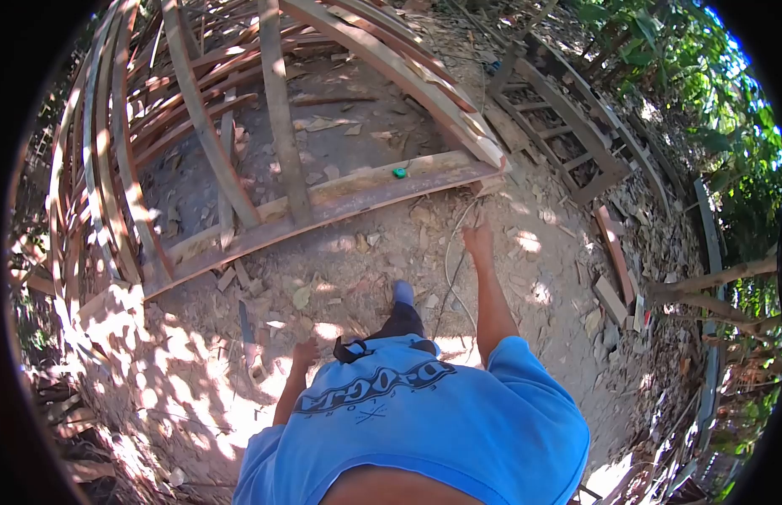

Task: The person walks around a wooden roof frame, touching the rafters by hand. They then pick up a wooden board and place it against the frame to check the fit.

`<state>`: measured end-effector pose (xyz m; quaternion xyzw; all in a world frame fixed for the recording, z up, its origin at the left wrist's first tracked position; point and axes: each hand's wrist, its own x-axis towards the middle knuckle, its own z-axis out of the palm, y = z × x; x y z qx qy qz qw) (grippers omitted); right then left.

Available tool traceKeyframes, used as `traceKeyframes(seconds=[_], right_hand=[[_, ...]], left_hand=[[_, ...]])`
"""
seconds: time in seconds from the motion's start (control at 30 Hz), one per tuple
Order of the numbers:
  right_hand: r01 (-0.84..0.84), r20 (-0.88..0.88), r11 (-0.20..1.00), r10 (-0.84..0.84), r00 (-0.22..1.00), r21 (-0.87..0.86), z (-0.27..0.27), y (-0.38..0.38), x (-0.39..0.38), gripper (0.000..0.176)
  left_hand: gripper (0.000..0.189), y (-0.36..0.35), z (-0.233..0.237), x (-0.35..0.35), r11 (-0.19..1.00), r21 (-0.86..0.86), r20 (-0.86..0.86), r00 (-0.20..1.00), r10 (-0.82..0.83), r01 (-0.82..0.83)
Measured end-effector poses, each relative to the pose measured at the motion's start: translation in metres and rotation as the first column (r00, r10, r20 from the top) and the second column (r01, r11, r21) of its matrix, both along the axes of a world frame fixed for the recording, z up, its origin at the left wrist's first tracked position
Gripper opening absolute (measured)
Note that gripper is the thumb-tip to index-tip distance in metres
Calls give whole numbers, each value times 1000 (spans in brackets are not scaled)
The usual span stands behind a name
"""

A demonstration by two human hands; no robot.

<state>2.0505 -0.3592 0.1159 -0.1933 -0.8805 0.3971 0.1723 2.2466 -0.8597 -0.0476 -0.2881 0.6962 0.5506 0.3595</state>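
My right hand (477,239) reaches forward over the dirt ground, just below the near right corner of a wooden frame (323,206). Its fingers are curled, and a thin cord (448,265) runs right beside them and loops down toward my body. What the fingers close on is too small to make out. My left hand (305,353) hangs low beside my waist with its fingers curled in and nothing showing in them. On the frame's near beam sits a small green object (399,173).
Curved wooden ribs (201,126) rise at the left and back. A ladder-like wooden structure (567,126) lies at the back right, with loose boards (611,252) below it. Wood chips litter the ground. Branches (719,282) and foliage border the right side.
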Motion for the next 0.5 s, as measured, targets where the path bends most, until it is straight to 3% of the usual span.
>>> traceKeyframes(seconds=[0.03,0.13,0.23,0.3,0.33,0.37,0.43,0.5], right_hand=[[-6,17,1000,6,1000,-13,-3,1,-3,61],[-232,42,971,230,972,49,12,-24,3,63],[-334,204,942,326,923,6,10,-46,0,63],[-303,234,948,319,918,-101,5,-56,-3,63],[-285,251,946,316,915,-155,3,-61,-3,62],[-295,261,950,311,914,-98,0,-64,-3,62],[-316,276,948,299,913,20,-3,-69,-5,61],[-328,215,944,311,926,45,-18,-70,-7,62]], left_hand=[[45,-1,-2,0,1000,3,27,999,31,-31],[49,1,-6,3,994,-30,64,992,110,-108],[15,6,-5,5,982,23,95,979,183,-186],[16,2,-11,10,999,11,-45,998,-39,40],[17,-1,-13,12,999,33,-42,998,-40,41],[18,-3,-11,14,998,54,-39,998,-40,42],[20,-2,-9,11,970,156,120,978,171,-189],[19,-2,-12,19,998,21,24,998,55,-55]])
